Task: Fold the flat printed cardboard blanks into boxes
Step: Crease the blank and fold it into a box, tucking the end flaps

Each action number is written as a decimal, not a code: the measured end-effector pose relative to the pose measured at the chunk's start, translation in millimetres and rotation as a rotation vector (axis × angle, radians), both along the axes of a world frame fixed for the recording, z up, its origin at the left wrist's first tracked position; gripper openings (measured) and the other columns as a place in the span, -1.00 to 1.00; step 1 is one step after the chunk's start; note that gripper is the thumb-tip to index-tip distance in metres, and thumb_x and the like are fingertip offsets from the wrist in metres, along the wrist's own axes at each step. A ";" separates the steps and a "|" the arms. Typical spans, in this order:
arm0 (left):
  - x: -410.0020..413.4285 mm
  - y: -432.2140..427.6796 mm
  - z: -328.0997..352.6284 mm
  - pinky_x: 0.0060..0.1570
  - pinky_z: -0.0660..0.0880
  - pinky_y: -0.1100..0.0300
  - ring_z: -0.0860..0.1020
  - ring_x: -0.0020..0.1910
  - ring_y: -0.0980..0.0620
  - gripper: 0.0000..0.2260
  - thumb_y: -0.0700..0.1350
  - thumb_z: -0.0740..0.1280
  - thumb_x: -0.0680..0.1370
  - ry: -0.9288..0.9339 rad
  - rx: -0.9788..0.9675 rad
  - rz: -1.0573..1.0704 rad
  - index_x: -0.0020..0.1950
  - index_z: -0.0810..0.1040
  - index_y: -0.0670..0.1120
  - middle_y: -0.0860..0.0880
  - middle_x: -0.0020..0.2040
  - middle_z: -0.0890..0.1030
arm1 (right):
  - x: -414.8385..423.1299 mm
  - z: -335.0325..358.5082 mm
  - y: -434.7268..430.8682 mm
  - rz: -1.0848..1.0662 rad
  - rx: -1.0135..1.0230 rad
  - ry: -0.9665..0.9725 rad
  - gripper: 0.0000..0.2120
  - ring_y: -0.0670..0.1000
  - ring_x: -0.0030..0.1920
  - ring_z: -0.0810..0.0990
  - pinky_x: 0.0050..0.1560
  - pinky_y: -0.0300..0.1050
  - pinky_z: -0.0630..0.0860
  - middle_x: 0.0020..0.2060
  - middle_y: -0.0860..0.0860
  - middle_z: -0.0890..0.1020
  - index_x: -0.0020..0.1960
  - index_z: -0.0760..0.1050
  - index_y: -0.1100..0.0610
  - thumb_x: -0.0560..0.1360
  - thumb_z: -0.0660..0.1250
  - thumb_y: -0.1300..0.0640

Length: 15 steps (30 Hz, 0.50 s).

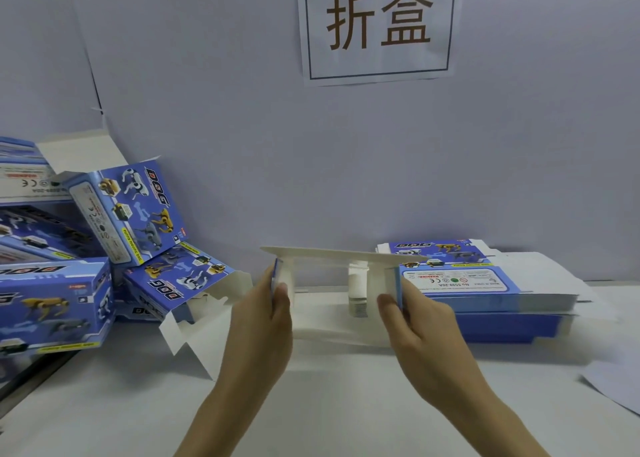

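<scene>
Spanning the gap between both hands, a half-formed box is held just above the bench, near the middle of the view. Its long axis runs left to right, and its open side faces the person, showing the plain white inside. A white top flap sticks out flat toward the back wall.

The left hand grips the left end panel, its fingers pinching the blue-edged card. The right hand grips the right end panel in the same way, its fingers pinching that panel.

Just behind and to the right of the right hand lies a stack of flat blanks, printed side up. Its print reads upside down from here: "DOG", "WARNING", "No 5599-20A" and a CE mark. Smaller lines there are too fine to read.

At the left of the bench sits a pile of folded boxes, blue with pictures of robot dogs and the word "DOG". Some are tilted and some have open white flaps. One box shows a yellow strip whose text is too small to make out.

A paper sign on the wall bears two large dark characters, "折盒", inside a thin frame.
</scene>
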<state>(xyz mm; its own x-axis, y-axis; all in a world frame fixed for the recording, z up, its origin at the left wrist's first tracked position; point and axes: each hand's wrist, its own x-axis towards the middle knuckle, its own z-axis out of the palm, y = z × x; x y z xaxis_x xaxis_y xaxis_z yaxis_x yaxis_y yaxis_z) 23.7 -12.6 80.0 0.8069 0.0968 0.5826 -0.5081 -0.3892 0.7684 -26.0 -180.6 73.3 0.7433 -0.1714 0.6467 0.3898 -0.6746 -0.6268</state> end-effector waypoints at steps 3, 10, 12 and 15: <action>1.9 0.0 -3.5 -0.45 0.29 0.41 0.36 -0.52 0.22 -0.63 -0.24 0.18 0.63 -0.051 0.047 0.038 -0.38 0.26 -0.06 0.10 -0.60 0.34 | 1.6 -1.9 2.7 -0.065 0.033 0.053 -0.85 -0.23 -0.39 0.41 -0.38 -0.37 0.32 -0.50 -0.12 0.38 -0.08 0.40 0.04 0.60 0.14 0.24; -4.2 1.7 18.9 0.17 0.40 0.36 0.44 0.27 0.32 -0.15 0.33 0.55 0.11 0.044 -0.404 -0.517 0.32 0.33 0.16 0.14 0.36 0.42 | -3.0 20.1 -11.1 0.124 0.760 0.203 -0.73 -0.08 -0.23 0.61 -0.20 0.02 0.65 -0.19 -0.05 0.68 0.04 0.58 0.01 0.52 0.20 0.29; -12.6 4.5 16.5 0.32 0.29 0.35 0.26 0.44 0.28 0.03 0.45 0.47 0.12 -0.137 -0.084 -0.467 0.49 0.11 0.23 0.23 0.47 0.25 | -5.3 25.8 -14.0 0.226 0.963 0.242 -0.73 -0.02 -0.26 0.67 -0.36 -0.03 0.63 -0.25 -0.02 0.70 -0.04 0.58 0.07 0.54 0.15 0.32; -10.3 2.1 -2.4 0.51 -0.11 -0.08 -0.15 0.57 0.06 0.17 0.51 0.36 0.18 -0.391 0.482 -0.207 0.53 -0.29 0.19 0.15 0.58 -0.16 | -10.6 28.2 -14.2 0.296 1.018 0.297 -0.90 0.07 -0.32 0.70 -0.39 -0.03 0.62 -0.25 0.09 0.71 -0.02 0.55 0.11 0.53 0.26 0.19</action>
